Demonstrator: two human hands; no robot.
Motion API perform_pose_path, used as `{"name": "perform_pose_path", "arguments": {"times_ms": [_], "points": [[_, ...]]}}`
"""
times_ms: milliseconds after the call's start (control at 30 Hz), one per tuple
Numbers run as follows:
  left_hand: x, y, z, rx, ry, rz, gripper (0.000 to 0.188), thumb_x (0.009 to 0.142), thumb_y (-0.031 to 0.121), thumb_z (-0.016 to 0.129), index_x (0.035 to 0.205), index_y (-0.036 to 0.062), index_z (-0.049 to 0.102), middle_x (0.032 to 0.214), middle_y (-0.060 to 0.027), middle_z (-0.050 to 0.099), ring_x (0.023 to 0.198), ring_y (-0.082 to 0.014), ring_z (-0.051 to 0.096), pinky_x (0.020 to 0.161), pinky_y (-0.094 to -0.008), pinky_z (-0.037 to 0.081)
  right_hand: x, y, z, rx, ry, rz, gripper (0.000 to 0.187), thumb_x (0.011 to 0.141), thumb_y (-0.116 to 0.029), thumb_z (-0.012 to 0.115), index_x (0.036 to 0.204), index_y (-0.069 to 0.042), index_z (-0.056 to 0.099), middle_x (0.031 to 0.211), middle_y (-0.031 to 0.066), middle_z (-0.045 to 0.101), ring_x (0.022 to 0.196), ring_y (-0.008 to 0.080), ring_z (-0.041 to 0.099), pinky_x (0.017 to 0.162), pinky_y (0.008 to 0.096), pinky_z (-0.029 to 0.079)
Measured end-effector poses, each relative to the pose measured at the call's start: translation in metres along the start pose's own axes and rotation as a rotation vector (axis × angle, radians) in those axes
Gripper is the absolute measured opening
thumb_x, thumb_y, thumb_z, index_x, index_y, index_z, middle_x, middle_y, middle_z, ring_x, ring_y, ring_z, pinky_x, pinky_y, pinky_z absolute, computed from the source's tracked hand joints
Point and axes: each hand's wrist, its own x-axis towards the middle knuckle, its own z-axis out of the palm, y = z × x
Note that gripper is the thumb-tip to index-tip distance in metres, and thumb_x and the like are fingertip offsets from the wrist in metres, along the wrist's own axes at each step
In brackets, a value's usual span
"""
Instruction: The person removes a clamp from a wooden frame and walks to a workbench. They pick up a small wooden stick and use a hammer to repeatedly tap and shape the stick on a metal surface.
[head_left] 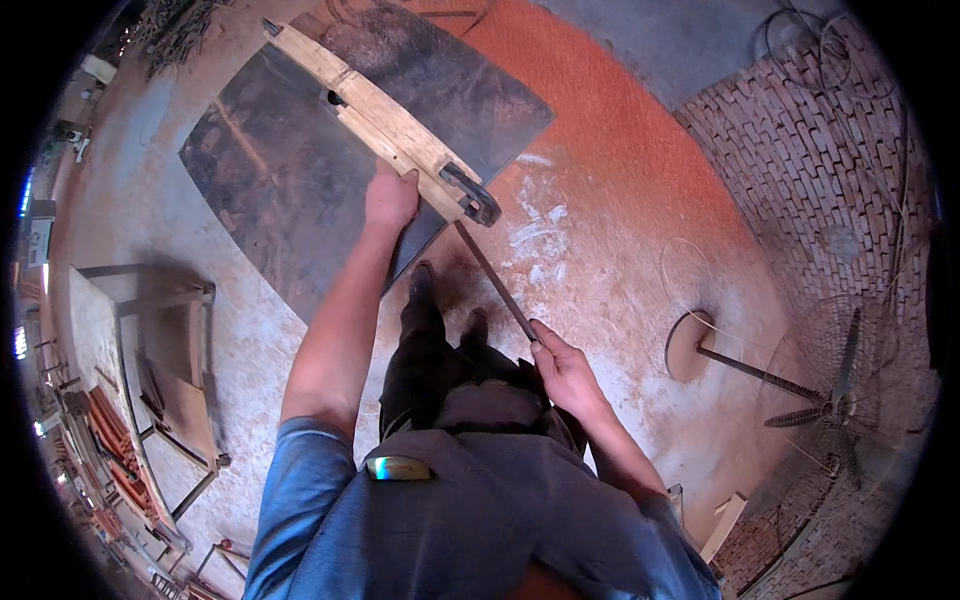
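Note:
A long pale wooden piece (375, 115), made of strips side by side, slants over a dark flat sheet (270, 130). At its near end is a dark metal fitting (472, 195), shaped like a clamp. My left hand (391, 196) is closed around the wood's edge near that end, thumb on top. My right hand (562, 368) grips the lower end of a long thin dark metal rod (497, 283). The rod's far tip reaches the wood's near end, just below the metal fitting; whether they touch, I cannot tell.
A pedestal fan (830, 408) with a round base (690, 345) stands at the right. Behind it rises a stacked brick wall (800, 160). A metal-framed stand (165, 370) is at the left. Orange-red powder (600, 120) covers part of the floor.

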Motion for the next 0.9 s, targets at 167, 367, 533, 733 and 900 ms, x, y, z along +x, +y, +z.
{"name": "perform_pose_path", "arguments": {"times_ms": [167,367,533,733,900], "points": [[-0.007,0.005,-0.001,0.004,0.017,-0.008,0.043,0.090,0.027,0.056,0.113,-0.0065,0.040,0.099,-0.0349,0.062,0.099,-0.0500,0.059,0.088,-0.0520,0.046,0.017,-0.021,0.000,-0.100,-0.047,0.173,0.041,0.098,-0.024,0.048,0.135,-0.006,0.049,0.117,0.0259,0.061,0.112,0.0350,0.059,0.095,0.0380,0.046],[0.004,0.005,-0.007,0.031,0.016,-0.047,0.043,0.092,0.025,0.053,0.116,-0.0078,0.037,0.095,-0.0355,0.062,0.097,-0.0490,0.060,0.087,-0.0518,0.046,0.023,-0.041,0.005,-0.191,-0.044,0.148,0.041,0.099,-0.023,0.048,0.136,-0.007,0.049,0.114,0.0253,0.064,0.107,0.0341,0.063,0.090,0.0371,0.048],[0.034,0.007,-0.032,0.061,0.018,-0.045,0.039,0.092,0.024,0.053,0.109,-0.0075,0.038,0.085,-0.0327,0.064,0.085,-0.0464,0.064,0.081,-0.0510,0.049,0.052,-0.070,0.014,-0.228,-0.099,0.174,0.042,0.099,-0.024,0.046,0.136,-0.006,0.048,0.117,0.0272,0.061,0.112,0.0418,0.058,0.093,0.0415,0.047],[0.100,-0.024,-0.054,-0.009,0.024,-0.052,0.033,0.092,0.020,0.052,0.105,-0.0072,0.040,0.075,-0.0278,0.065,0.067,-0.0411,0.066,0.071,-0.0484,0.052,0.100,-0.092,0.037,-0.259,-0.025,-0.048,0.041,0.096,-0.024,0.048,0.134,-0.008,0.047,0.094,0.0319,0.063,0.091,0.0487,0.060,0.079,0.0538,0.048],[0.153,-0.040,-0.083,-0.103,0.021,-0.078,0.033,0.092,0.019,0.052,0.107,-0.0084,0.043,0.076,-0.0254,0.066,0.054,-0.0319,0.066,0.060,-0.0421,0.053,0.148,-0.131,0.053,-0.304,-0.083,-0.027,0.042,0.097,-0.025,0.046,0.135,-0.007,0.045,0.093,0.0323,0.063,0.089,0.0484,0.061,0.079,0.0552,0.047]]}}
